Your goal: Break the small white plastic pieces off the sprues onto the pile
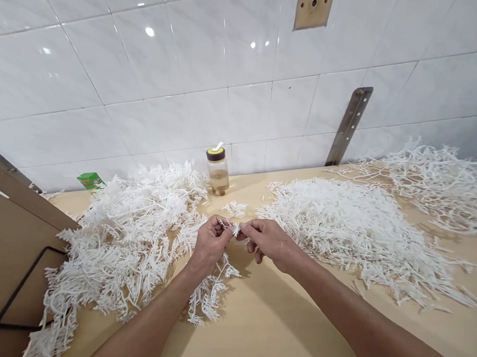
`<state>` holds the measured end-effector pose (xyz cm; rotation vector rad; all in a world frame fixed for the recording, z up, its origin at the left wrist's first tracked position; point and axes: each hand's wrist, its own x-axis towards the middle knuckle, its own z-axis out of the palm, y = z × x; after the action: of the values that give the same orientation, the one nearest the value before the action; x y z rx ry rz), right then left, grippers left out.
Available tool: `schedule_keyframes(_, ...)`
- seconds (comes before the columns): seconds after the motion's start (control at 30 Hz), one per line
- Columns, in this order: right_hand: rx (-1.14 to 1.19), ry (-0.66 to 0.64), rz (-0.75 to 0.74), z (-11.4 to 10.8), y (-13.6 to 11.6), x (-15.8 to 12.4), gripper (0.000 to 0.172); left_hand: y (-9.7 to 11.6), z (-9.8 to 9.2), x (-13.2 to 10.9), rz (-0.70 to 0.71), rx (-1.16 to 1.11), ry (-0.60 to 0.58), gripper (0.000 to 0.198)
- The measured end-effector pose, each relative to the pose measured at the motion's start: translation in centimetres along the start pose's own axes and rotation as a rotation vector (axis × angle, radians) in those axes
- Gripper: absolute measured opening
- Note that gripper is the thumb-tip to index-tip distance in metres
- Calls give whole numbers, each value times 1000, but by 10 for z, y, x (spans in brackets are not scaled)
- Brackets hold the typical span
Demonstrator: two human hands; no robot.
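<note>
My left hand [211,242] is closed, thumb and fingers pinching a small white branched plastic piece [235,229] with thin prongs. From the other side my right hand [270,241] pinches the same piece, thumb against forefinger, the other fingers curled below. Both hands meet above the table's middle. Beneath and beside my left wrist lies a small cluster of similar white branched strands [208,297]. A large tangled heap of them [136,220] spreads to the left. On the right is a pile of short, thin white pieces [342,225].
A jar with a dark and yellow lid [218,171] stands near the tiled wall. Long white strands [440,183] lie at the far right, by a metal bracket [349,126]. A green carton [90,181] and a brown box [5,259] are on the left of the table [276,324].
</note>
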<state>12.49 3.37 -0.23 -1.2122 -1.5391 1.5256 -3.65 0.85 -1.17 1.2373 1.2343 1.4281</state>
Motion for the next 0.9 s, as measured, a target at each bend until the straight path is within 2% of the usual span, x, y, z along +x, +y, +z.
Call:
schedule_keyframes(0.17,5,55,-18,1,-1,-1,21,-9,-2,0,132,95,-23,15)
schedule_keyframes(0.3,20,71,-20,4,-5,-5,9,-9,-4,-5,177,238,-21,10)
schedule_keyframes(0.57,-149,157,-77,9,-11,-11,8,7,-1,-10,191,394,-41,24)
schedule_keyframes(0.73,-299,217,-126,10,-7,-11,13,6,-1,-9,162,383,-27,26)
schedule_keyframes(0.9,-251,197,-93,10,-5,-9,13,-1,-3,-5,123,241,-48,22)
